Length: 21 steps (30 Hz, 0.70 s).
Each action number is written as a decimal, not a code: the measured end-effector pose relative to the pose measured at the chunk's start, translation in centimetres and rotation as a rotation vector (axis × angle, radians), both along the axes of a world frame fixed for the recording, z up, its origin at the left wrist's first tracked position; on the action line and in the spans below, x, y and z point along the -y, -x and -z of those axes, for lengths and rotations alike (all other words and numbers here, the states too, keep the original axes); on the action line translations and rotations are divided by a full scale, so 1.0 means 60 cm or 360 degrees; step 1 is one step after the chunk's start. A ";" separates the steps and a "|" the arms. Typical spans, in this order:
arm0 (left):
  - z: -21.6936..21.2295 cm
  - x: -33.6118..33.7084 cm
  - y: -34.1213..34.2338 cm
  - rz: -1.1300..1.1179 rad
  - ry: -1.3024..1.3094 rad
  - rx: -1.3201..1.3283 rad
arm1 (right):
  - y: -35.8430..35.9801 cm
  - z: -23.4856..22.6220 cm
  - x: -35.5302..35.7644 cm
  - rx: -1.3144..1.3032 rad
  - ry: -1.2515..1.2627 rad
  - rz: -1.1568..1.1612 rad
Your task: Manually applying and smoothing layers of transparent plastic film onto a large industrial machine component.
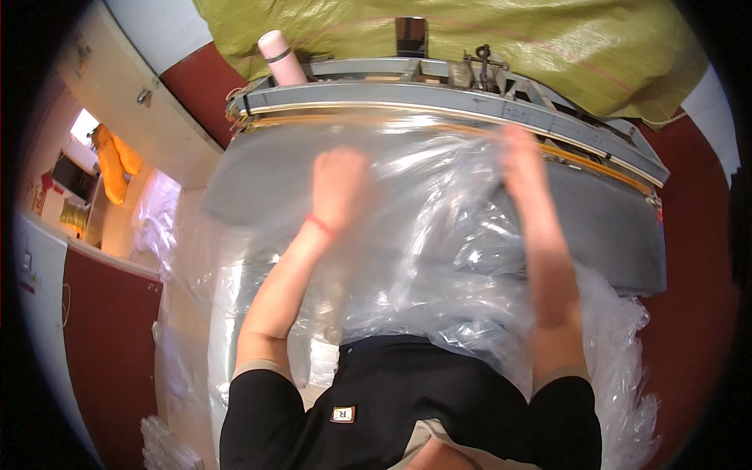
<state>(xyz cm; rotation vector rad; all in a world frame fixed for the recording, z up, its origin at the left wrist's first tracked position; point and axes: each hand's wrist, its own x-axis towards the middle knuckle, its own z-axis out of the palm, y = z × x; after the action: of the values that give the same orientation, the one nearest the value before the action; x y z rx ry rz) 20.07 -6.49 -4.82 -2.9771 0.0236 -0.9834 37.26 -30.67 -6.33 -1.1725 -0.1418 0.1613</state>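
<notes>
A large sheet of clear plastic film [427, 227], creased and shiny, spreads over the grey worktop of a machine [262, 168] and falls toward my body. Over the left part of the worktop is my left hand [338, 184], closed like a fist and slightly blurred; anything inside it is hidden. A red band circles that wrist. My right hand [522, 160] reaches farther out, beside the machine's long front bar. Creases in the film run up to it, but motion smears its fingers, so a grip cannot be made out.
A grey metal frame [407, 95] spans the machine's back, with a pink bottle [282, 59] at its left. Behind hangs a yellow-green sheet [548, 47]. More bunched film [607, 345] hangs at the right. An open door [145, 90] stands at the left.
</notes>
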 end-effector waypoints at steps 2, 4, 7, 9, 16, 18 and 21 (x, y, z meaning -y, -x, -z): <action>0.056 -0.075 0.054 0.0001 0.0017 -0.0113 | -0.122 0.080 0.185 0.0016 -0.0128 0.0280; 0.081 -0.092 0.108 -0.0003 0.0146 -0.0156 | -0.193 0.146 0.416 0.0274 0.0400 0.0796; 0.114 -0.080 0.194 0.0303 0.0497 -0.0567 | -0.173 0.179 0.658 0.0328 0.1433 0.1611; 0.084 -0.061 0.210 0.0376 0.0545 -0.0908 | -0.143 0.189 0.763 0.0287 0.1691 0.1610; 0.074 -0.157 0.089 0.0002 0.0628 -0.0608 | -0.032 0.113 0.775 -0.0127 0.2761 0.1618; 0.122 -0.246 0.059 -0.0267 0.0317 -0.0531 | -0.022 0.100 0.764 -0.0311 0.2963 0.1638; 0.138 -0.378 0.024 -0.0659 0.0288 0.0051 | -0.022 0.089 0.730 -0.0297 0.2968 0.1644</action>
<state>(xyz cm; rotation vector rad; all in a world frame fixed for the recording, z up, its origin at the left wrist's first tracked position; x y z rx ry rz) 18.62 16.16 -13.12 -2.9298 -0.6854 -1.0187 38.61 -74.48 -11.68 -2.8682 1.0070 -0.6880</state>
